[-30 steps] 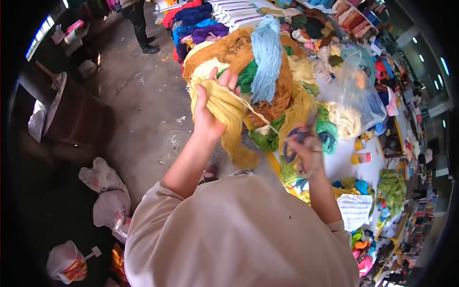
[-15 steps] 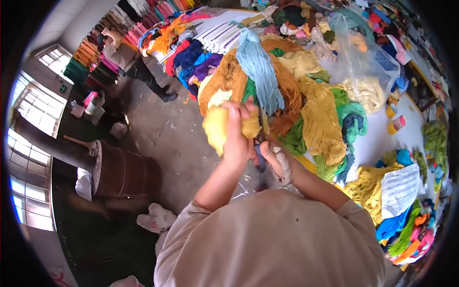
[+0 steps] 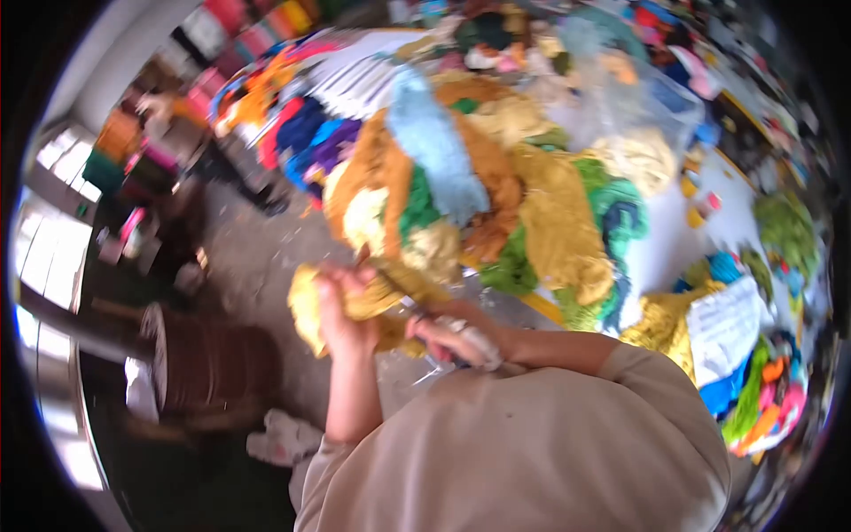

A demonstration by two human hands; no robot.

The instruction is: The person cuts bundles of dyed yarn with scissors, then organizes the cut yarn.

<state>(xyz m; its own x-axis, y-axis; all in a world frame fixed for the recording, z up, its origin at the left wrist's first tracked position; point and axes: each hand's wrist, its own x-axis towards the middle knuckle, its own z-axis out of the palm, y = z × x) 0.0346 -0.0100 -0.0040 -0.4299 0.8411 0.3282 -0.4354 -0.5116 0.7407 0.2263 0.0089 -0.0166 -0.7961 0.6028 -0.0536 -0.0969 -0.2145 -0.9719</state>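
My left hand is closed round a bunched skein of yellow yarn, which spills out on both sides of the fingers. In my right hand is a pair of scissors, its dark blades pointing up and left against the yarn. Blur hides whether the blades are parted. A white wrapping covers part of the right hand. Just beyond the hands, a light blue skein lies over orange-brown yarn on the table.
Mustard yarn, green skeins and a clear plastic bag cover the table to the right. A rusty drum with a pipe stands at left on the floor. Another person stands behind, near hanging coloured yarn.
My view has shifted, so the table scene sits further left. Both hands have moved down and left; the scissors have tipped from upright to slanting leftward, and more yellow yarn is spread between the hands.
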